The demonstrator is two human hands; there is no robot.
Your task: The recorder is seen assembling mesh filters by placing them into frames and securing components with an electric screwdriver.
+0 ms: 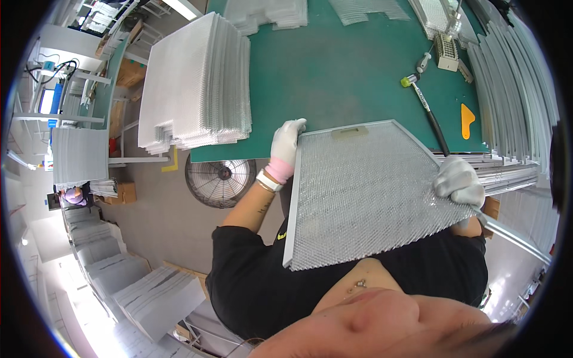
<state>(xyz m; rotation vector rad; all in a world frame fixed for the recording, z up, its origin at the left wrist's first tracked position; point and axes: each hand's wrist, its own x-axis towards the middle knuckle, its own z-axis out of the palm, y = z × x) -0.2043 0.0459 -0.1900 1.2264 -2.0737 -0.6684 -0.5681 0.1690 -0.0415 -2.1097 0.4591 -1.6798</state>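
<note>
A worker in white gloves holds a framed metal mesh panel (370,191) over the near edge of a green workbench (334,71). The left hand (285,146) is closed around the panel's far left corner, fingers curled over the frame, a pale watch (268,180) on the wrist just below it. The right hand (458,180) is clenched on the panel's right edge, where the mesh meets a loose grey frame strip (513,232) that runs down and away past that hand. The panel spans the gap between the two hands, tilted toward the worker's black shirt (256,286). Just beyond the right hand a mallet (425,107) with a black handle lies on the bench, an orange plastic scraper (467,119) beside it. Further to the right of that hand, long metal frame strips (513,95) are stacked. Beyond the left hand stands a tall stack of mesh sheets (197,83); below that hand, a round floor fan (219,179) sits under the bench edge.
</note>
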